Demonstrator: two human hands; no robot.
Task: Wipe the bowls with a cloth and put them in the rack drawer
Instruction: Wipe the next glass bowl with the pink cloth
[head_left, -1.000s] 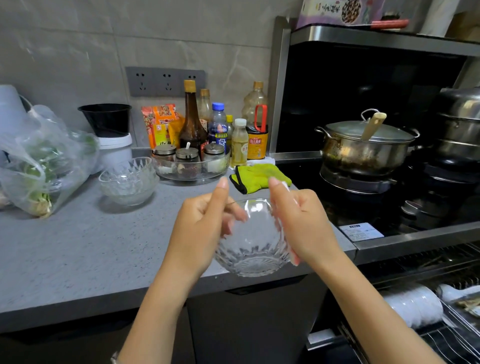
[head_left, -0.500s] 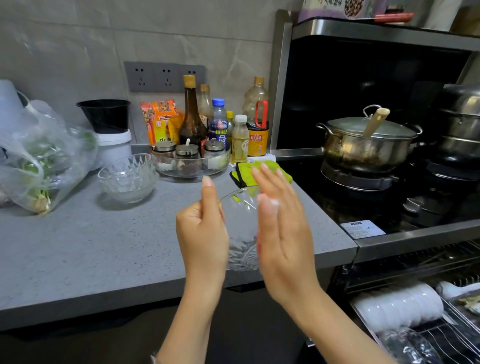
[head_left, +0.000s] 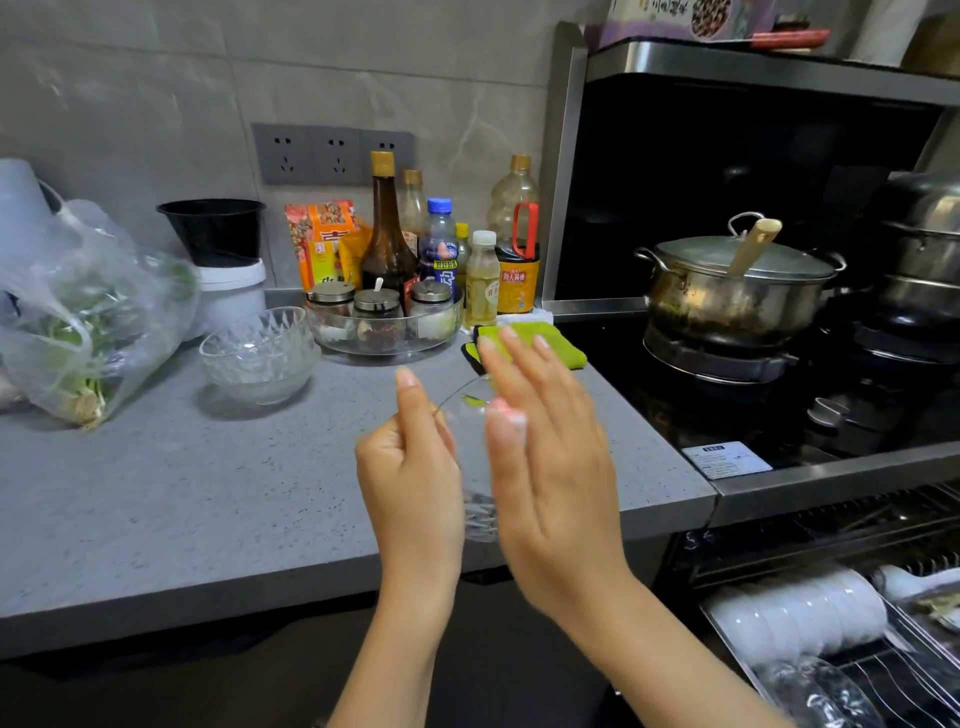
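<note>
Over counter (head_left: 156, 493), bowl (head_left: 475, 452) half-hidden between hands

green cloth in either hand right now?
No: the green cloth lies on the counter by the stove, while the left hand and right hand are on the glass bowl.

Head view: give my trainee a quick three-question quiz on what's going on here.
1. True or false: the glass bowl is resting on the counter.
2. Which hand presses a flat palm on the bowl: A) left hand B) right hand?
3. What lies beside the stove, behind the hands?

Key: 1. False, it is held on edge between the hands. 2. B. 3. The green cloth.
</note>
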